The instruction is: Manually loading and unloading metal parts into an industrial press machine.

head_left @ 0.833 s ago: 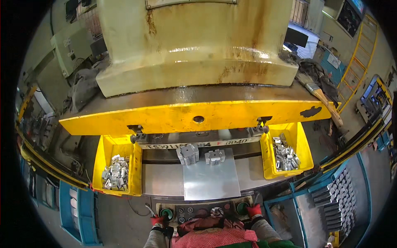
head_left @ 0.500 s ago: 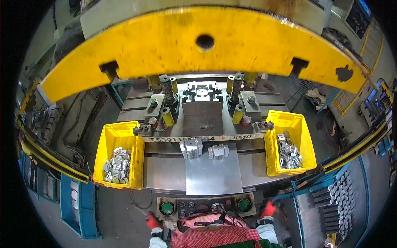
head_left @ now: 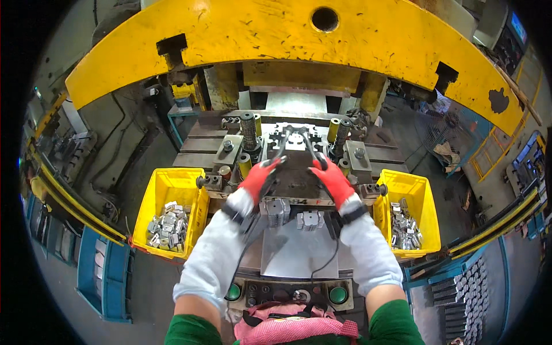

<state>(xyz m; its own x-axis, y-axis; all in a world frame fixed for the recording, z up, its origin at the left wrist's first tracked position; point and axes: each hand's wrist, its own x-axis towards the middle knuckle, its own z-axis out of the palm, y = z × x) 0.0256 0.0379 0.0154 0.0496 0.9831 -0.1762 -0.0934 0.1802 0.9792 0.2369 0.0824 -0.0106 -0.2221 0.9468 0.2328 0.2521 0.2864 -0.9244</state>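
My left hand [head_left: 261,177], in a red glove, is closed around a slim dark rod-shaped tool [head_left: 282,144]. My right hand [head_left: 335,179], gloved the same way, grips a second dark rod-shaped tool [head_left: 309,145]. Both tools reach forward to the bright metal parts on the die [head_left: 269,137]; whether their tips touch the parts is too small to tell. Thin dark cables hang below the hands. Just nearer than the die, two stacks of flat silver metal parts, a left stack [head_left: 276,213] and a right stack [head_left: 310,221], stand on a metal sheet [head_left: 293,253].
Above the die spans the yellow press ram [head_left: 253,34]. Posts flank the die, including a dark guide post [head_left: 248,132]. Yellow bins with small metal pieces stand left [head_left: 198,224] and right [head_left: 426,213]. A control panel [head_left: 264,293] with green buttons lies by my body.
Both hands have moved from low beside the control panel forward to the die, now with the rod-shaped tools in them. The yellow ram sits higher above the die.
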